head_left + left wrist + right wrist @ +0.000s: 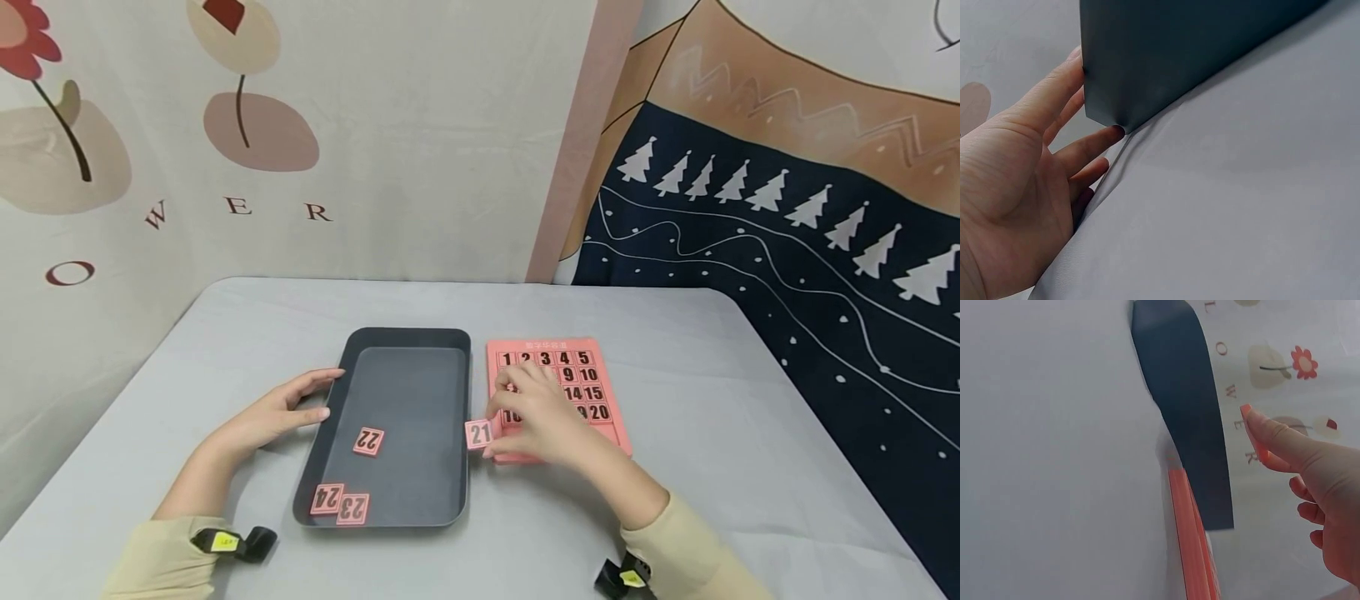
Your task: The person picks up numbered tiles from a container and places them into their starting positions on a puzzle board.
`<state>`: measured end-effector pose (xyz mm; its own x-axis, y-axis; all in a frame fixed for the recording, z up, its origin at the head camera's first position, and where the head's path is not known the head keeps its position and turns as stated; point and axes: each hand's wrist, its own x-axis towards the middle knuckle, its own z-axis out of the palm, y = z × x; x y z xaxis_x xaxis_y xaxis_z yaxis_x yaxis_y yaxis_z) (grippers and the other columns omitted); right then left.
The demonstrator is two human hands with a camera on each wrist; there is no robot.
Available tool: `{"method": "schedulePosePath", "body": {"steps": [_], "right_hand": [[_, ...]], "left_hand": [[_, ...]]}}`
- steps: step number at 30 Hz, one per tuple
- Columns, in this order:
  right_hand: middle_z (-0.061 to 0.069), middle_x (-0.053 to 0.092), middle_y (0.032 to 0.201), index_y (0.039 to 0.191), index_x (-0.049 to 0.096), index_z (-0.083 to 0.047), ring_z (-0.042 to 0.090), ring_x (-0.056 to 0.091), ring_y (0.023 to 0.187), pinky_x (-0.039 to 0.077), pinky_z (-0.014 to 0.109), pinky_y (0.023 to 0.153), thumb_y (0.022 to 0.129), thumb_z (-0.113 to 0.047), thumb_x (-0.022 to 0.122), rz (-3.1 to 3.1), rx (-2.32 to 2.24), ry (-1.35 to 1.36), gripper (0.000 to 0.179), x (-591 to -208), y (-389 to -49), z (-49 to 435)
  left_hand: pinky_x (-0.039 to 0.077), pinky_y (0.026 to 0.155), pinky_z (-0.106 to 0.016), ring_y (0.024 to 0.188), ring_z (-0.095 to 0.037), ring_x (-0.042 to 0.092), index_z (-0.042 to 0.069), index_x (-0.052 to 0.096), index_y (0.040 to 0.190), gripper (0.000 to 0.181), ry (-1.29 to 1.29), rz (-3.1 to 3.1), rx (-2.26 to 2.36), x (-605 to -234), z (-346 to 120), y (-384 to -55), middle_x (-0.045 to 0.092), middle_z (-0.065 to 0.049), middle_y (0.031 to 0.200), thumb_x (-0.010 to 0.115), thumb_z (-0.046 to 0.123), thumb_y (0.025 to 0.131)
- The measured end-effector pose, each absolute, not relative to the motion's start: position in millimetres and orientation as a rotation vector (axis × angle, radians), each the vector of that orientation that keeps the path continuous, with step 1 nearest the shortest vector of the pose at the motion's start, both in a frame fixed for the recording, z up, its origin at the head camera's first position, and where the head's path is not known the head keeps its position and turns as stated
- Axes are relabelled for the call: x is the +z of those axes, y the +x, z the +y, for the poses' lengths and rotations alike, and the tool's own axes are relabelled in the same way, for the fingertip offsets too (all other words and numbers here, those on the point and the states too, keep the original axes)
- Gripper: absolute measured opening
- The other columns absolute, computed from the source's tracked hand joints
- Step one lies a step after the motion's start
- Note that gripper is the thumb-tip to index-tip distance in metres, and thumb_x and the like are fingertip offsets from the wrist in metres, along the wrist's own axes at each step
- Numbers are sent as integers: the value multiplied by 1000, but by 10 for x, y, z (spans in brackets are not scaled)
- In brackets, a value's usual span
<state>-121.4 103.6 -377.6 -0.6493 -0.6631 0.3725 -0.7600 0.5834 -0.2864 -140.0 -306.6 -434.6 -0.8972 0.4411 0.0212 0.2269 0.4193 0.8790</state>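
My right hand point(546, 419) pinches a pink number tile marked 21 point(477, 434) between thumb and fingers, off the right rim of a dark grey tray point(411, 375). In the right wrist view the tile point(1255, 439) is seen edge-on in the raised hand point(1338, 487). Behind that hand lies a pink number board point(609, 400), its lower left numbers hidden. At the tray's left side my left hand point(273, 410) touches the rim with spread fingers. The left wrist view has its fingertips against the tray wall point(1147, 56). Inside the tray are tiles 22 point(368, 442), 23 point(352, 509) and 24 point(327, 498), all upside down.
A white cloth point(720, 417) covers the table. Behind it hangs a pale curtain point(435, 167) with flower prints and letters, and to the right a dark blue cloth point(825, 258) with white trees.
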Motion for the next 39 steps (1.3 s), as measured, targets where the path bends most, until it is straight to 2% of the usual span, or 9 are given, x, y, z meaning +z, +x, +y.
{"method": "schedulePosePath", "body": {"steps": [2,5,9,13,16,22,24,30,39], "right_hand": [[-11,44,99,87,68,-23,14,40,96,33,38,86,62,-47,85,-2597,652,1158,39,-3784,-1222,1108],[-11,45,99,86,68,-23,15,39,96,33,39,86,60,-47,86,-2628,651,1115,39,-3803,-1236,1206],[-11,46,99,84,66,-24,14,39,97,33,40,86,60,-48,85,-2687,626,1069,39,-3852,-1248,1321],[-12,47,98,84,66,-25,13,39,98,33,42,86,59,-48,86,-2721,653,1038,39,-3900,-1254,1403],[-12,47,98,84,66,-25,13,39,97,33,42,87,58,-47,86,-2737,659,1022,40,-3945,-1274,1440],[-12,48,97,84,65,-27,13,39,94,33,41,87,57,-51,85,-2774,634,997,40,-4058,-1325,1466],[-12,48,98,83,65,-28,13,40,94,33,41,88,58,-53,83,-2783,629,990,40,-4096,-1338,1467],[-11,49,98,83,66,-27,13,40,93,34,40,87,58,-57,80,-2781,649,995,42,-4169,-1356,1451],[-11,48,100,90,71,-25,12,39,91,32,39,85,60,-52,82,-2747,651,1039,42,-4168,-1336,1428]], "left_hand": [[31,100,-27,133,-41,30,7,36,146,57,596,2467,1465,-4348,-3066,-1404,38,-21,145,61,14,95],[31,101,-32,133,-41,30,8,37,146,57,594,2477,1455,-4349,-3066,-1410,38,-20,145,61,15,95],[31,97,-21,133,-41,30,8,36,146,57,591,2467,1463,-4345,-3067,-1404,38,-21,145,61,15,95],[31,97,-22,133,-40,30,8,36,146,57,582,2465,1466,-4332,-3063,-1392,38,-21,145,61,15,95],[31,99,-29,133,-40,30,8,36,146,58,575,2468,1464,-4326,-3062,-1386,38,-21,145,61,15,95],[25,103,-55,133,-42,29,6,35,146,58,573,2461,1469,-4343,-3057,-1403,37,-22,145,61,15,95],[24,102,-58,133,-42,28,6,35,146,58,571,2462,1469,-4350,-3059,-1413,37,-23,145,61,16,95],[31,102,-37,133,-37,31,11,37,146,58,543,2490,1438,-4353,-3070,-1417,38,-18,146,62,19,95],[30,94,-15,133,-40,30,8,36,146,58,577,2456,1477,-4331,-3066,-1391,38,-21,145,61,16,95]]}}
